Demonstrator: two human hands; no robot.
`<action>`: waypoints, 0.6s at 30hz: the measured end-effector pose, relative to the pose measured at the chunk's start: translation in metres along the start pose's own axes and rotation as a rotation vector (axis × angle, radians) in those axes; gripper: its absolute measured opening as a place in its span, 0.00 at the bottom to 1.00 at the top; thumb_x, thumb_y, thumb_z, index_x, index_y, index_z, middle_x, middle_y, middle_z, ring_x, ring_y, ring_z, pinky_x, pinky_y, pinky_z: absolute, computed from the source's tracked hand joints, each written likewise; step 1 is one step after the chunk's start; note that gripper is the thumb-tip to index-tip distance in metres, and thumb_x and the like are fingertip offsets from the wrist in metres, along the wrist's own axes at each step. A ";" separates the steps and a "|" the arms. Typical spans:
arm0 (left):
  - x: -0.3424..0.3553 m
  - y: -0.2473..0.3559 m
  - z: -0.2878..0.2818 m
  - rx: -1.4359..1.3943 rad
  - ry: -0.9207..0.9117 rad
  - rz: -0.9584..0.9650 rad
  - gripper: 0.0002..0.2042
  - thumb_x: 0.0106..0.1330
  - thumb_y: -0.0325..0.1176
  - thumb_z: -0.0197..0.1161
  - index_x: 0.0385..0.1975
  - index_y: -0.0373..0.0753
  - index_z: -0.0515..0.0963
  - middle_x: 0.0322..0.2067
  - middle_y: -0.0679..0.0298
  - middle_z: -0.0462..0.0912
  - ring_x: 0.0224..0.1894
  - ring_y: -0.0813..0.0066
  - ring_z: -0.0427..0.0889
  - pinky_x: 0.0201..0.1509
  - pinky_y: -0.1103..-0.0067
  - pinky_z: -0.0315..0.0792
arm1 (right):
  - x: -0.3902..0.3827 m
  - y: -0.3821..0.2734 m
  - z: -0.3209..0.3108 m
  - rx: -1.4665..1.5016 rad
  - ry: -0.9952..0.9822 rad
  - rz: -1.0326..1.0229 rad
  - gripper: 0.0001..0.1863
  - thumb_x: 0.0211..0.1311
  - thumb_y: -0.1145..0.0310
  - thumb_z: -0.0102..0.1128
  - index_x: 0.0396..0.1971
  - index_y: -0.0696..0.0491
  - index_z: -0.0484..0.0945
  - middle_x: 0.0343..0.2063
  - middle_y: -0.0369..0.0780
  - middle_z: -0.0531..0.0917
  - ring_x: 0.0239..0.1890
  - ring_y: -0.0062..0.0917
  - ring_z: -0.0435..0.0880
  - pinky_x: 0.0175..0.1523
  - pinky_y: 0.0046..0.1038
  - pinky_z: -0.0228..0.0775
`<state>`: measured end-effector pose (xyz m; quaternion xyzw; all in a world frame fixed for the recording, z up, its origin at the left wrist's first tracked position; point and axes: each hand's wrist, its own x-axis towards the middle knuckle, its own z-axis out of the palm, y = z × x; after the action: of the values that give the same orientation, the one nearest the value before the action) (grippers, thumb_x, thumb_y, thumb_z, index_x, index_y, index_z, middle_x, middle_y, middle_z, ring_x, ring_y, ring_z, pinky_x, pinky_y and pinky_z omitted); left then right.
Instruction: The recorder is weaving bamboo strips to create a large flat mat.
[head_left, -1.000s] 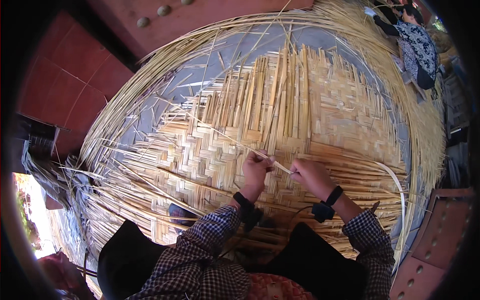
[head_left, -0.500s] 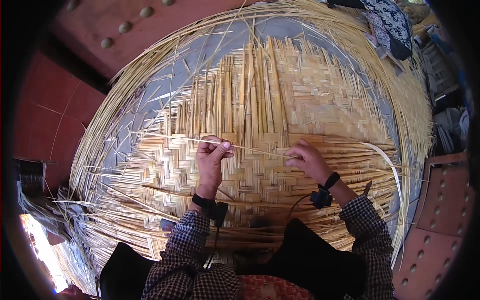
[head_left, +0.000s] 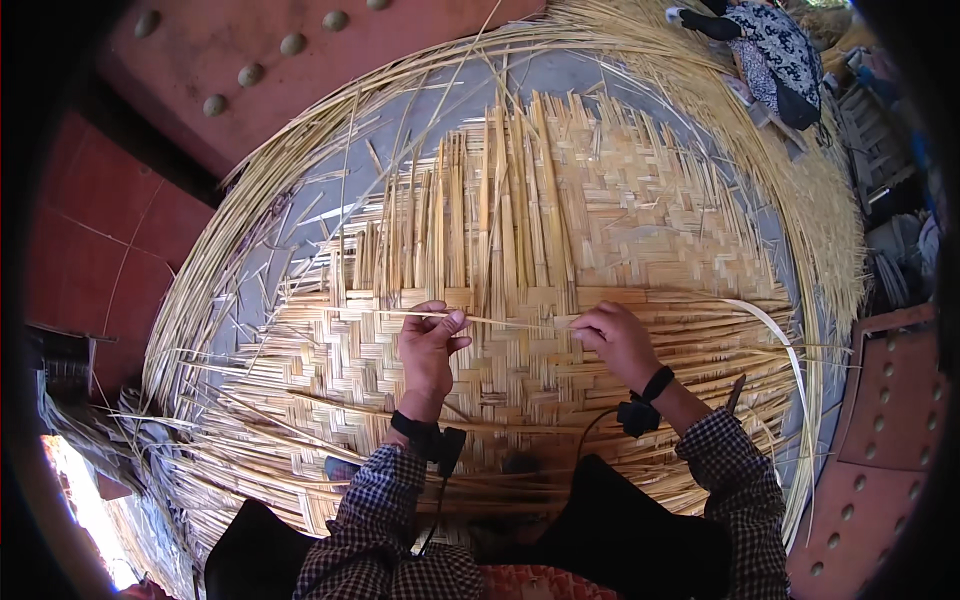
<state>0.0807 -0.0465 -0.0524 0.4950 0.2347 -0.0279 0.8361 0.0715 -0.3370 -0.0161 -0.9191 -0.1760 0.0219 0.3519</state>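
A thin pale cane strip [head_left: 505, 322] stretches between my two hands, just above a half-woven cane mat [head_left: 520, 385]. My left hand [head_left: 430, 350] pinches the strip between thumb and fingers, and a length sticks out to its left. Closed at the strip's right end is my right hand [head_left: 618, 342], its fingertips pressed together. Below the hands the weave is a zigzag of flat splits. Loose upright splits [head_left: 510, 215] fan out beyond them, and more run sideways to the left and right.
Long bundled canes [head_left: 205, 255] curve around the mat's far and left sides. A curled pale strip [head_left: 775, 325] lies at the right. Red panels with round studs [head_left: 293, 43] stand at the far left and near right. Another person [head_left: 775, 55] sits at the far right.
The strip has levelled out, and less of it shows left of my left hand. Both hands sit slightly lower in the picture as the whole view has shifted. More of the other person shows.
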 end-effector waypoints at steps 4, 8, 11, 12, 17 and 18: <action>-0.001 -0.005 0.001 -0.020 0.046 -0.050 0.12 0.63 0.21 0.66 0.44 0.39 0.73 0.32 0.61 0.82 0.36 0.70 0.87 0.29 0.80 0.82 | 0.000 -0.009 -0.006 0.000 0.029 0.145 0.04 0.58 0.69 0.66 0.31 0.51 0.81 0.26 0.38 0.77 0.34 0.33 0.79 0.38 0.34 0.71; 0.000 -0.008 0.003 0.010 0.049 -0.061 0.13 0.63 0.22 0.67 0.44 0.39 0.72 0.32 0.61 0.81 0.35 0.69 0.87 0.30 0.79 0.83 | -0.003 -0.010 -0.006 -0.037 0.061 0.117 0.05 0.58 0.68 0.66 0.30 0.51 0.79 0.26 0.38 0.77 0.31 0.35 0.79 0.36 0.35 0.72; 0.000 -0.008 0.004 0.026 0.073 -0.061 0.14 0.63 0.22 0.67 0.44 0.39 0.71 0.33 0.60 0.81 0.34 0.70 0.86 0.27 0.82 0.79 | -0.005 -0.006 -0.004 -0.153 0.059 0.028 0.06 0.58 0.69 0.67 0.33 0.53 0.80 0.28 0.38 0.79 0.33 0.33 0.80 0.37 0.32 0.72; 0.000 -0.008 0.004 0.034 0.073 -0.036 0.14 0.63 0.21 0.67 0.44 0.39 0.71 0.32 0.61 0.81 0.33 0.71 0.86 0.24 0.84 0.74 | -0.006 -0.005 -0.003 -0.162 0.047 0.026 0.06 0.58 0.69 0.67 0.33 0.53 0.80 0.28 0.38 0.79 0.33 0.33 0.80 0.37 0.32 0.72; -0.007 -0.006 0.005 0.001 0.034 0.072 0.13 0.62 0.21 0.67 0.43 0.40 0.73 0.29 0.65 0.83 0.31 0.77 0.85 0.20 0.88 0.60 | -0.007 -0.005 0.001 -0.015 0.022 0.050 0.05 0.60 0.71 0.65 0.33 0.53 0.79 0.29 0.38 0.79 0.34 0.32 0.80 0.38 0.32 0.73; -0.009 -0.006 0.006 0.005 0.009 0.084 0.13 0.63 0.21 0.66 0.44 0.42 0.74 0.29 0.66 0.83 0.31 0.79 0.84 0.21 0.88 0.60 | -0.006 -0.005 0.001 -0.020 0.019 0.040 0.05 0.60 0.71 0.65 0.33 0.53 0.79 0.29 0.38 0.79 0.34 0.32 0.80 0.38 0.32 0.73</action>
<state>0.0732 -0.0557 -0.0512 0.5066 0.2173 0.0088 0.8343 0.0640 -0.3347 -0.0138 -0.9261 -0.1543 0.0186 0.3438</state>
